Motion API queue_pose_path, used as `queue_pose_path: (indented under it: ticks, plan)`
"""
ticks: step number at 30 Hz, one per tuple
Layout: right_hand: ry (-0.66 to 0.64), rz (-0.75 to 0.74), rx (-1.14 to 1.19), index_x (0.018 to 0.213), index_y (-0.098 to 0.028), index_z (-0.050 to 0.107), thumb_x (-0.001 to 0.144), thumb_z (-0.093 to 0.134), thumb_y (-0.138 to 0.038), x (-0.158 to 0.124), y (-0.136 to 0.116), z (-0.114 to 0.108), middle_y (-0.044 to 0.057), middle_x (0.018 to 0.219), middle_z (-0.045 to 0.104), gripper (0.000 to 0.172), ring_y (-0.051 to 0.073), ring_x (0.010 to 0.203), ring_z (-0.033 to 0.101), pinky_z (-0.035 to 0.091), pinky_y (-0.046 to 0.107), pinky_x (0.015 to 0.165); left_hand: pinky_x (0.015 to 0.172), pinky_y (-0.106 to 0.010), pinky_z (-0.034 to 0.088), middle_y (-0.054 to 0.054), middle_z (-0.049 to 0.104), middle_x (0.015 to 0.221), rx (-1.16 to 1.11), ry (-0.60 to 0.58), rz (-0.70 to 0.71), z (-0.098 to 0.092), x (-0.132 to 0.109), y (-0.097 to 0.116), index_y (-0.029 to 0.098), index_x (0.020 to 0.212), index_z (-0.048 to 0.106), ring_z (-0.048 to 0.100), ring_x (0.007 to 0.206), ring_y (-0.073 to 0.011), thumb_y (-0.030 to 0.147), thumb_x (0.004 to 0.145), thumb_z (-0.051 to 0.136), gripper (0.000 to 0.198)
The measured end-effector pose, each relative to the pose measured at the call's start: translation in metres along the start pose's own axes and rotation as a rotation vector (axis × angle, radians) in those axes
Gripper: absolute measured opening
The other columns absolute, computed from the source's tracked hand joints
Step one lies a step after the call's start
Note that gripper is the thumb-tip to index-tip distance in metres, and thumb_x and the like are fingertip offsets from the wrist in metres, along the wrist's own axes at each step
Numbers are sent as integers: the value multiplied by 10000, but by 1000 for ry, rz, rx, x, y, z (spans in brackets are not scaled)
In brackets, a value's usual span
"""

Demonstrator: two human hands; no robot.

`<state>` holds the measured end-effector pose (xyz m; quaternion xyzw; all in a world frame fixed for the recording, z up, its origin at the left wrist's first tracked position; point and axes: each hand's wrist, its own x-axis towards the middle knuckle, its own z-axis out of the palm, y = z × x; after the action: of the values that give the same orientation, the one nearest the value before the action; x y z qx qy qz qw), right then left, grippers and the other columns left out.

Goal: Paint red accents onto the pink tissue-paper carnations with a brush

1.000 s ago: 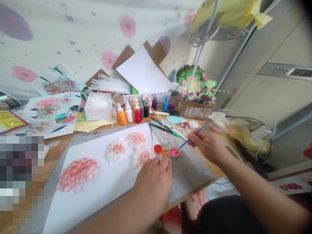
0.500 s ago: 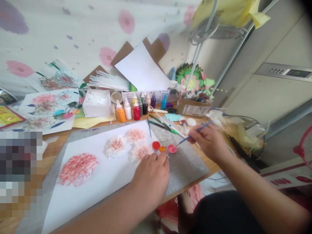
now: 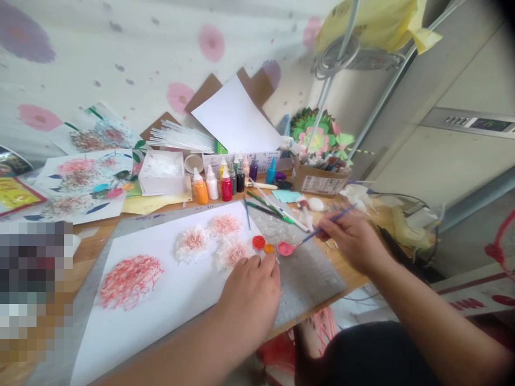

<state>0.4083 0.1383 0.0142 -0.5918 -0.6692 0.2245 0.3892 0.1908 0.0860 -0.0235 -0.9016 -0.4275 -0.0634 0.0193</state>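
My right hand (image 3: 349, 236) is closed around a thin blue paintbrush (image 3: 330, 221), its tip at the right edge of a pink paint puddle (image 3: 285, 248). Red paint (image 3: 258, 242) and orange paint (image 3: 269, 248) lie to the left of it, in what looks like a clear plastic palette (image 3: 280, 231). At the near edge of this palette, my left hand (image 3: 253, 284) has its fingers bent together and seems to grip it; the thumb is hidden. White paper (image 3: 161, 321) beneath the left hand bears a red painted bloom (image 3: 131, 281) and several pale pink-and-white blooms (image 3: 192, 242).
Behind the paper stand several paint bottles (image 3: 226, 185) and a white box (image 3: 162, 171). More brushes (image 3: 267, 210) lie beyond the palette. A cardboard box (image 3: 322, 179) with brushes stands at the back right. Painted flower sheets (image 3: 84, 185) lie at the left.
The brush tip has shifted slightly right across the pink paint, and my right hand has moved a little right and down. My left hand stays at the palette.
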Motion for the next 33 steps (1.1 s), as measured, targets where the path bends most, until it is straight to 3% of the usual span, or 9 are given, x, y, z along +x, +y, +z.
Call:
queue_pose_path:
  ticks: [6, 9, 14, 18, 23, 25, 28, 31, 33]
  plan:
    - [36, 47, 190, 615, -184, 653, 762, 640, -375, 1, 10, -5, 19, 593, 643, 241, 132, 542, 602, 488, 236, 528, 751, -456, 501, -126, 563, 1154, -14, 1, -2, 1, 1, 0, 79, 1138, 579, 550, 902, -274, 129, 789, 489, 364]
    - [130, 68, 341, 650, -182, 660, 737, 673, -405, -4, 14, -14, 8, 607, 638, 240, 120, 533, 600, 508, 235, 533, 765, -472, 494, -121, 551, 1183, -26, 32, -8, -2, 2, 0, 97, 1133, 575, 542, 922, -283, 131, 803, 491, 343]
    - [257, 49, 602, 695, -192, 659, 732, 669, -430, -31, 8, -28, 3, 679, 637, 241, 113, 553, 601, 537, 260, 560, 764, -438, 471, -90, 545, 1145, -114, 256, 77, -15, -1, 7, 152, 1045, 584, 519, 902, -251, 109, 813, 486, 256]
    - [300, 54, 787, 701, -188, 673, 704, 702, -371, -54, -1, -34, 7, 676, 635, 185, 124, 564, 611, 548, 260, 545, 604, -357, 414, -51, 513, 751, -145, 418, 223, -18, -23, 25, 156, 812, 561, 466, 693, -200, 108, 848, 389, 182]
    - [365, 73, 931, 724, -165, 672, 677, 723, -236, -62, -4, -39, 3, 587, 621, 99, 117, 497, 593, 536, 219, 495, 513, -315, 333, -22, 418, 631, -72, 456, 340, -7, -68, 35, 175, 692, 474, 386, 581, -170, 150, 886, 319, 250]
    - [365, 67, 964, 709, -173, 654, 641, 732, -219, -58, -4, -38, -5, 594, 622, 113, 116, 503, 591, 533, 216, 486, 548, -307, 375, -30, 464, 678, -50, 417, 336, -4, -84, 28, 168, 763, 508, 424, 620, -170, 169, 887, 351, 200]
    - [348, 81, 996, 697, -184, 624, 614, 730, -215, -51, -5, -34, -15, 604, 621, 138, 117, 513, 590, 536, 226, 486, 756, -359, 450, -67, 563, 917, -26, 320, 262, -5, -102, 12, 158, 936, 554, 515, 836, -201, 184, 854, 459, 128]
    - [310, 125, 992, 691, -188, 609, 622, 714, -206, -46, -10, -26, -15, 567, 609, 128, 114, 502, 579, 525, 223, 484, 983, -400, 374, -61, 565, 1134, -20, 272, 206, -9, -114, 1, 158, 1044, 567, 496, 1059, -223, 208, 831, 534, 221]
    - [270, 153, 973, 686, -183, 616, 602, 719, -197, -43, -17, -20, -4, 562, 611, 134, 123, 513, 583, 527, 235, 491, 1039, -396, 334, -52, 560, 1189, -21, 247, 220, -11, -117, -3, 165, 1065, 577, 478, 1121, -219, 242, 832, 560, 246]
